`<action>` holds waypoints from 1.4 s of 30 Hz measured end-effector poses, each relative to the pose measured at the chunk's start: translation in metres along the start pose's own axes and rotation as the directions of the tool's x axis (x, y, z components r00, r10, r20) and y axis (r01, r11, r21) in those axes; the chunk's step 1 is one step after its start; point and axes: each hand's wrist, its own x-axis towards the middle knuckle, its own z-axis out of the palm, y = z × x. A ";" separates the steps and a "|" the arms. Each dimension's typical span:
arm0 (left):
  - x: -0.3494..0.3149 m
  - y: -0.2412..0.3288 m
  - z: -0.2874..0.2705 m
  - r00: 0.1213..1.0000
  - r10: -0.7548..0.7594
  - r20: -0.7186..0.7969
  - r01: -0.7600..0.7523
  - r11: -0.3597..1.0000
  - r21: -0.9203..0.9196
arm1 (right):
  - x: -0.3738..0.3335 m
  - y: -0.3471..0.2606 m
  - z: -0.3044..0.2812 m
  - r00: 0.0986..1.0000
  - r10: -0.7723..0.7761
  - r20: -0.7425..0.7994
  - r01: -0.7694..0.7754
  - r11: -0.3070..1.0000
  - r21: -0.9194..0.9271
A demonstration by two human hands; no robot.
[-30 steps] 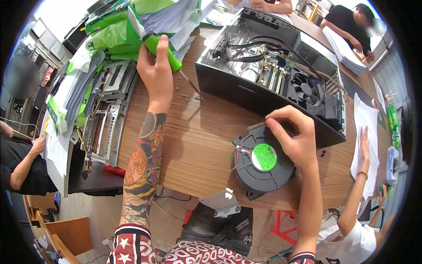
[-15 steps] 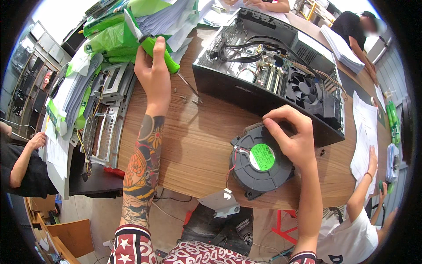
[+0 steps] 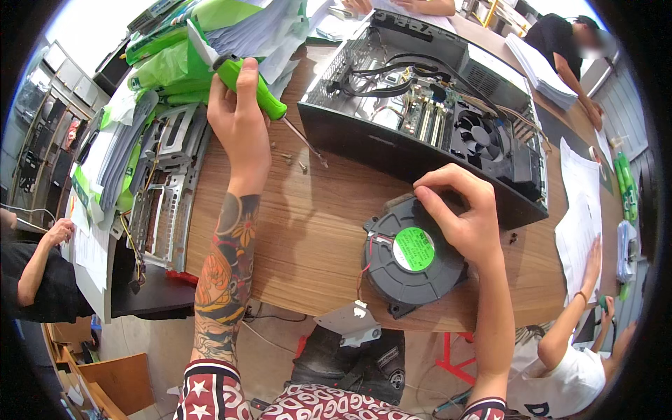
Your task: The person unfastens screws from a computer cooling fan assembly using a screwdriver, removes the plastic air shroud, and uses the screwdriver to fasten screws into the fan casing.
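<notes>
While our left hand (image 3: 240,129) is wrapped in a fist around the green handle of a screwdriver (image 3: 260,98), its thin metal shaft slanting down toward a few loose screws (image 3: 292,161) on the wooden table (image 3: 301,231), our right hand (image 3: 465,217) pinches the upper rim of a blower fan (image 3: 409,259) between curled fingers and thumb. We see the fan lying flat near the table's front edge, a round black housing with a green centre label and thin red and black wires trailing from its left side, just beside the open black computer case (image 3: 434,119).
</notes>
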 end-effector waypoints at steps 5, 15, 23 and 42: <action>-0.003 0.006 0.002 0.992 -0.122 -0.013 0.121 0.990 -0.077 | 0.000 0.000 0.000 1.000 -0.005 -0.009 0.005 1.000 -0.004; -0.006 0.005 0.002 0.967 -0.236 0.100 0.254 0.935 -0.249 | 0.000 0.000 -0.002 0.999 -0.038 -0.006 0.038 0.999 -0.004; -0.015 0.007 0.008 0.954 -0.263 0.140 0.286 0.942 -0.175 | 0.001 0.000 -0.001 0.999 -0.042 0.002 0.042 0.999 -0.016; -0.019 0.008 0.008 0.952 0.038 0.302 -0.021 0.998 -0.058 | -0.001 0.002 -0.002 1.000 -0.025 -0.007 0.025 0.999 -0.023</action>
